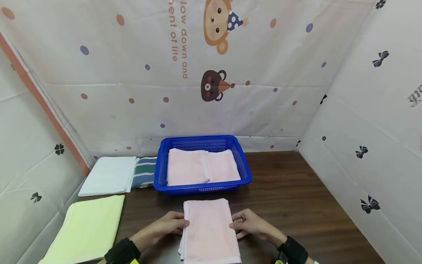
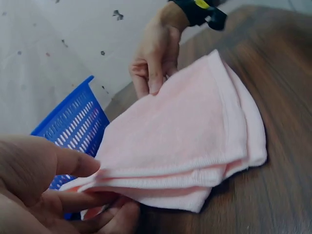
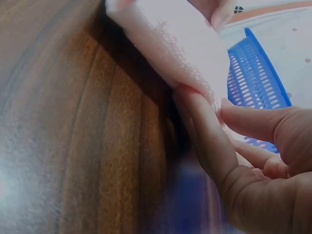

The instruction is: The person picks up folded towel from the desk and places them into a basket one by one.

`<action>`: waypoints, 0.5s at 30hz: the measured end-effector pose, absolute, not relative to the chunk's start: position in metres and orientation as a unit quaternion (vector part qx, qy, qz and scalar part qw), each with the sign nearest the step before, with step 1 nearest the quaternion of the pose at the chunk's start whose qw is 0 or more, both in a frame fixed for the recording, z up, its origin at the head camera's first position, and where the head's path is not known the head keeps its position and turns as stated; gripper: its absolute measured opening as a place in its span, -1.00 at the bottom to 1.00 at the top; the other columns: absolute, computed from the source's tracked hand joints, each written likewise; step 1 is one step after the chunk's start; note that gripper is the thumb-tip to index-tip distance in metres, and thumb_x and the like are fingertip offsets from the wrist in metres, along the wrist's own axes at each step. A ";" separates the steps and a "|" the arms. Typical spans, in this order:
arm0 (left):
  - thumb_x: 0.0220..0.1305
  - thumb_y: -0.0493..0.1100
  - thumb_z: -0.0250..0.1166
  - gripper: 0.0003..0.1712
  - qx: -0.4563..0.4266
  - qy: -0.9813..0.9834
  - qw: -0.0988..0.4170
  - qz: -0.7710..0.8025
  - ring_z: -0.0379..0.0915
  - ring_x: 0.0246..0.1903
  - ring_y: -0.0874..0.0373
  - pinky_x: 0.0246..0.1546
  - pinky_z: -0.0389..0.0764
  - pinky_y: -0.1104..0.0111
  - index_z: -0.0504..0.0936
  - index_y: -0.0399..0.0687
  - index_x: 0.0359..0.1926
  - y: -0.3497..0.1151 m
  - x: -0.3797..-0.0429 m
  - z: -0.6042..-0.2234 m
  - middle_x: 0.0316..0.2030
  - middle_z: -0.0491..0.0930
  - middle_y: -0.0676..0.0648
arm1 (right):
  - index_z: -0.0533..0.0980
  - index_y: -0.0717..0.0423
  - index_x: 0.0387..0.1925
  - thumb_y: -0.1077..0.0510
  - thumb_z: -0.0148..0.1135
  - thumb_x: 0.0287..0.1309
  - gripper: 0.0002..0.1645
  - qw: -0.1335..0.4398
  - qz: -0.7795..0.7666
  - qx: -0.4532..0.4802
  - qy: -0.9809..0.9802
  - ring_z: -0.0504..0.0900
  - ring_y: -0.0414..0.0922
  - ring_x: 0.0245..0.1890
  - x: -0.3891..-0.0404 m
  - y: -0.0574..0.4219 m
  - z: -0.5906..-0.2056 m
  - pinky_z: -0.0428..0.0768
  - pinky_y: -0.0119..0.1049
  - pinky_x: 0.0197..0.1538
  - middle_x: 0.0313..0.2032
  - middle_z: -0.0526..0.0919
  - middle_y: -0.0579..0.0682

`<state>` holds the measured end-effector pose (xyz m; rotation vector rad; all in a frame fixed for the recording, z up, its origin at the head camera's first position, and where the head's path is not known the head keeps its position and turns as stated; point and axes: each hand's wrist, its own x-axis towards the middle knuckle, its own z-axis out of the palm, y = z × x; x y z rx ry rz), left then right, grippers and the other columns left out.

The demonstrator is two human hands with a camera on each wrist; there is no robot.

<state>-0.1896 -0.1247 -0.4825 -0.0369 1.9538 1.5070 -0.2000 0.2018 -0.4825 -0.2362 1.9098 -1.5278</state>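
A folded pink towel (image 1: 209, 231) is held between both hands in front of the blue basket (image 1: 202, 189). My left hand (image 1: 169, 223) pinches its left edge, thumb on top and fingers beneath, as the left wrist view shows with the towel (image 2: 170, 122) in several layers. On the opposite edge my right hand (image 1: 250, 224) pinches the towel the same way; in the right wrist view its thumb and fingers (image 3: 204, 131) close on the fold. Inside the basket lie two folded pink towels (image 1: 188, 167), side by side and overlapping.
Left of the basket lie a striped blue and green towel (image 1: 144, 172) and a folded white towel (image 1: 107, 176). A yellow-green towel (image 1: 87, 227) lies at the front left. The dark wooden table (image 1: 296, 205) meets printed cloth walls (image 1: 280, 113) behind and at both sides.
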 end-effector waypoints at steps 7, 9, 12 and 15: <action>0.38 -0.11 0.29 -0.34 -0.003 0.728 0.342 0.594 0.54 0.17 -0.07 0.28 0.54 -0.07 0.40 -0.39 0.37 -0.120 -0.192 -0.478 0.21 0.56 -0.30 | 0.56 0.49 0.09 0.27 0.27 0.36 -0.61 0.332 -0.578 -0.078 0.741 0.82 0.00 -0.20 -0.198 0.200 -0.483 0.78 -0.19 -0.21 -0.13 0.79 0.27; 0.37 -0.18 0.26 -0.28 -0.016 0.717 0.333 0.613 0.49 0.23 -0.15 0.32 0.47 -0.14 0.28 -0.47 0.42 -0.116 -0.190 -0.476 0.28 0.47 -0.40 | 0.57 0.48 0.09 0.26 0.28 0.36 -0.62 0.331 -0.573 -0.073 0.746 0.83 0.00 -0.20 -0.198 0.198 -0.483 0.78 -0.19 -0.21 -0.14 0.79 0.25; 0.36 -0.22 0.25 -0.22 -0.041 0.705 0.323 0.630 0.46 0.21 -0.17 0.31 0.43 -0.19 0.18 -0.53 0.45 -0.112 -0.188 -0.475 0.31 0.41 -0.44 | 0.57 0.48 0.09 0.26 0.27 0.36 -0.62 0.332 -0.571 -0.072 0.748 0.82 0.01 -0.19 -0.198 0.196 -0.483 0.78 -0.18 -0.20 -0.14 0.79 0.25; 0.36 -0.19 0.24 -0.32 -0.058 0.705 0.321 0.630 0.52 0.05 -0.06 0.17 0.55 -0.03 0.30 -0.44 0.39 -0.111 -0.188 -0.475 0.15 0.55 -0.32 | 0.57 0.48 0.08 0.27 0.26 0.37 -0.64 0.331 -0.573 -0.071 0.746 0.82 0.03 -0.18 -0.197 0.195 -0.483 0.78 -0.17 -0.19 -0.13 0.79 0.26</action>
